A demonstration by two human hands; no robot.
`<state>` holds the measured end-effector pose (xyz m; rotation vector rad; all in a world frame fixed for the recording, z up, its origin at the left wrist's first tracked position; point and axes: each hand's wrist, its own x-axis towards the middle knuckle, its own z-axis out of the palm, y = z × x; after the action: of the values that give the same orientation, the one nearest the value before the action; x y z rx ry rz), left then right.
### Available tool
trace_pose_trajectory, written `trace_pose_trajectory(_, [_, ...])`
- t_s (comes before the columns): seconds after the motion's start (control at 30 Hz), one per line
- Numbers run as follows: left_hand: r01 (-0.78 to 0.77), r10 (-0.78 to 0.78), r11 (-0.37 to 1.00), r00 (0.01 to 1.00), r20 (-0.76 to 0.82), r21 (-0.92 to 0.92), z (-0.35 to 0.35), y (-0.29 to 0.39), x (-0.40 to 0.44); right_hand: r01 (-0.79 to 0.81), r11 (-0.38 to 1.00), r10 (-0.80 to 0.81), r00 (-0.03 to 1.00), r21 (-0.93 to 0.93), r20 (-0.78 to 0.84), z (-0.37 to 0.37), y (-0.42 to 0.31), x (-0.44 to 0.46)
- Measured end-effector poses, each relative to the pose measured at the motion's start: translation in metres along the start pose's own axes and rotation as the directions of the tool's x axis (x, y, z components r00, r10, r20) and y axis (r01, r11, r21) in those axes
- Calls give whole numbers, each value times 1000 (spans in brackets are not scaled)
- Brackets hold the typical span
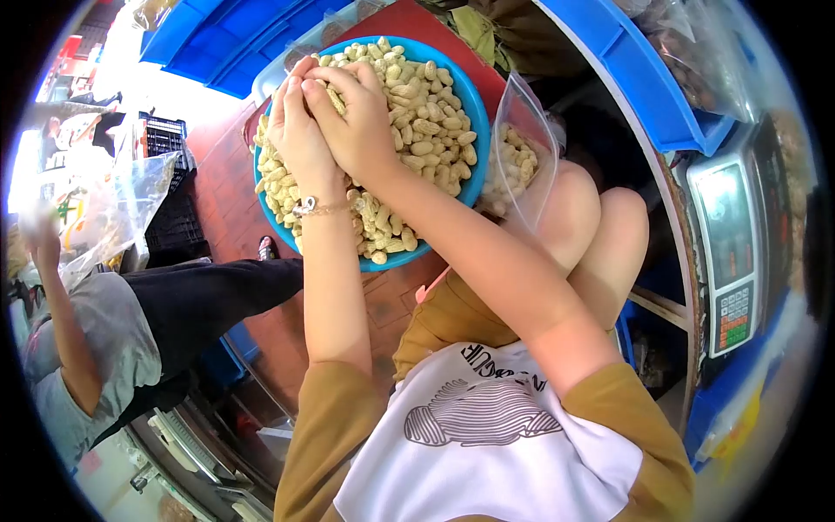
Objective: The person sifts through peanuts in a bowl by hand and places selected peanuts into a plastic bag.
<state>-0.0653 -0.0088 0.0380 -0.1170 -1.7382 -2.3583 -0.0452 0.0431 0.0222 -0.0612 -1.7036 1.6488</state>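
Note:
A round blue basin [480, 113] full of unshelled peanuts [426, 126] sits at the top centre. Over its left part my left hand [298, 130], with a bracelet at the wrist, and my right hand [358, 126] are cupped together and touching. Their fingers curl round some peanuts, a few of which show between them; the rest of what they hold is hidden. A clear plastic bag [529, 143] with peanuts in it rests right of the basin, beside my knees.
Blue trays [235, 43] stand behind the basin. At the right are a curved shelf edge, another blue tray [639, 83] and a digital scale [731, 252]. Another person [104, 322] is at the left, near plastic bags [113, 200] and a black crate [165, 139].

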Motion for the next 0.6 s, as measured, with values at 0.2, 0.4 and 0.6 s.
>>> trace_pose_trajectory(0.2, [28, -29, 999, 1000, -12, -35, -1, 4, 3, 13, 1000, -12, 998, -20, 54, 1, -3, 2])
trace_pose_trajectory(0.4, [52, -52, 998, 999, 8, -21, -12, 1, 4, 4, 999, 1, 994, -39, 110, 6, -3, 1])
trace_pose_trajectory(0.6, [232, -235, 933, 972, 22, -275, -9, 12, 0, -313, 865, 289, 950, 391, 121, 3, -4, 10])
